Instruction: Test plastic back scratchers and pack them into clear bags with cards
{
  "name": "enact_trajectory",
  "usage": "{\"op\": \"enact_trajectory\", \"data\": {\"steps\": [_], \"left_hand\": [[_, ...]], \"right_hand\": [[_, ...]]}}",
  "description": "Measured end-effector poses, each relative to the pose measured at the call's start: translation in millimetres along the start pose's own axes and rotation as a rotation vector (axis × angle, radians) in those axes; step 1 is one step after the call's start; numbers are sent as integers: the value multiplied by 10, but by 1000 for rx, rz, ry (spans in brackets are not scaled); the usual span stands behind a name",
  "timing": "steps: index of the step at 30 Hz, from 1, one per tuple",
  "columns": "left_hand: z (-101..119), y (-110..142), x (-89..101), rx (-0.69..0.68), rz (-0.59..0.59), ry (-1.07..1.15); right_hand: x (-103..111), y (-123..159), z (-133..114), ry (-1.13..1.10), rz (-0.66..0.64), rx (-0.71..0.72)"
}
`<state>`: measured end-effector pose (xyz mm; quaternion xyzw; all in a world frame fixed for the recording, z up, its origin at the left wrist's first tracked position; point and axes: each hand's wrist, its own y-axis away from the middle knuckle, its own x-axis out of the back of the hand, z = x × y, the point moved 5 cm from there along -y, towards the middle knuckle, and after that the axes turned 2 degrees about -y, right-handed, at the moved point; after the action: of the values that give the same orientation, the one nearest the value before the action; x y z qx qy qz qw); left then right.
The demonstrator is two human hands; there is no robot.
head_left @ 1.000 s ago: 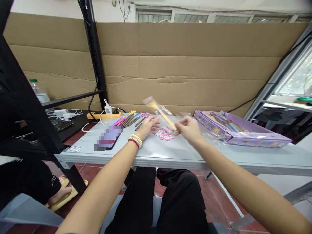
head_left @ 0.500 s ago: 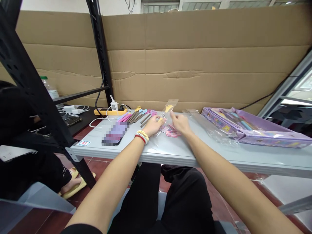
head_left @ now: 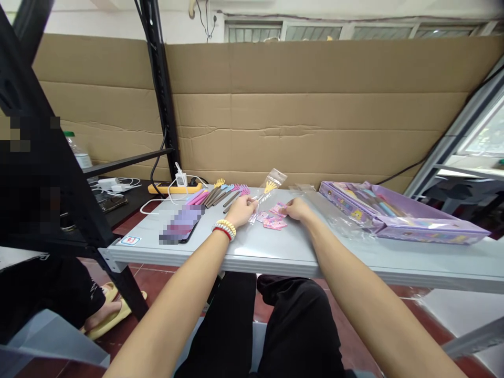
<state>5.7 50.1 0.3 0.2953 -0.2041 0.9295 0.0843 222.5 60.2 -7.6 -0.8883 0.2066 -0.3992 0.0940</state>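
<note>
My left hand is closed on a clear plastic bag. Inside the bag lies a back scratcher with a yellow hand-shaped head. My right hand pinches the edge of a small pink card just right of the bag. Other pink printed cards lie on the table beneath it. Left of my left hand, several back scratchers with yellow, blue and pink heads lie in a row, their dark handles toward me.
A phone lies at the left, near pink and purple sticks. Behind are a yellow power strip and a white charger. At the right, clear packaging lies beside an open purple box. Another person's foot shows below left.
My right hand has left the top of the bag and moved down to the pink cards, taking one by its edge. My left hand still holds the bagged back scratcher. The view has tilted up slightly.
</note>
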Motion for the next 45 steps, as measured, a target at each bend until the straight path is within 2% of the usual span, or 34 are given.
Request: {"op": "enact_trajectory", "data": {"steps": [3,5,8,12,15,20,25,27,32,39,42,45], "left_hand": [[7,3,2,-47,0,-123],[22,12,-5,-78,-9,-174],[54,29,-7,-113,-13,-207],[121,59,-14,-173,-50,-221],[175,89,-14,-240,-74,-228],[216,129,-14,-295,-112,-243],[199,115,-1,-251,-94,-243],[194,106,-2,-252,-89,-247],[189,102,-16,-279,-101,-242],[194,117,-29,-289,-136,-225],[195,114,-8,-262,-112,-241],[192,112,12,-243,-89,-249]], "right_hand": [[205,46,-22,-124,175,-72],[320,90,-84,-256,328,-10],[311,126,-153,-354,334,82],[279,152,-210,-142,395,230],[303,141,-194,-45,484,257],[391,65,-82,-143,495,98],[609,28,104,-346,636,-53],[657,6,180,-435,656,-78],[624,-37,249,-503,570,-91],[426,-66,200,-656,257,-78],[381,-45,118,-679,103,-9],[392,-23,79,-628,74,29]]}}
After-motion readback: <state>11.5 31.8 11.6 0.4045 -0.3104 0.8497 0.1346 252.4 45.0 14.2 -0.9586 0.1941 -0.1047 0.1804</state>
